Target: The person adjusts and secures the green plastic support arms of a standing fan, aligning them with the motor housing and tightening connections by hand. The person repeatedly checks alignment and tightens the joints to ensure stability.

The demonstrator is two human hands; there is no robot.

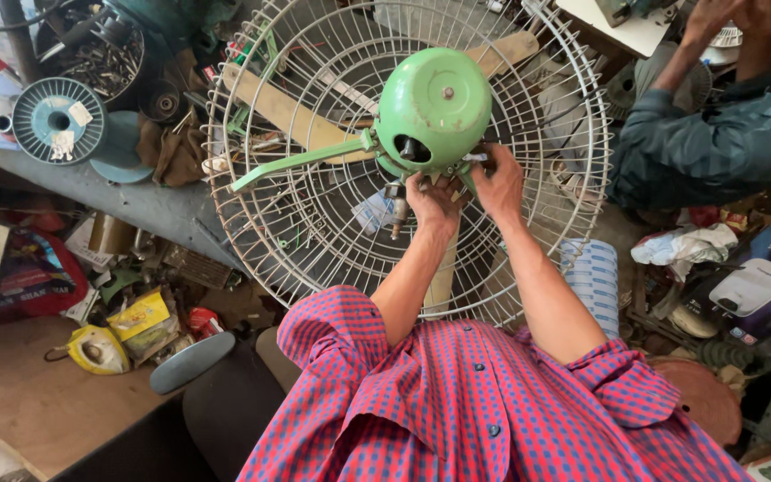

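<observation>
Item, nearest: my red-and-blue checked shirt [484, 419], sleeves rolled, both forearms reaching away from me. Item: my left hand [433, 203], fingers curled shut under the near lower edge of the green fan motor housing [433, 109], gripping something at its base (what exactly the fingertips pinch, I cannot tell; they are tucked out of sight). Item: my right hand [499, 183], just beside the left, fingers bent and closed against the housing's right underside, touching the wire there. Item: the housing itself, round, domed, a small stud at its centre, sitting at the middle of the white wire fan guard [314, 223], a green arm [301, 163] running off to the left. To work this well, I judge, one hand should brace the motor steady while the other works the fitting, wrists kept clear of the wires. Item, behind the guard: a pale wooden bar [287, 112] lying across. Item, far left: a blue-grey wire spool [58, 120] on a cluttered grey bench [149, 207]. Item, far right: another person's dark sleeve [716, 147], hands at separate work.
</observation>
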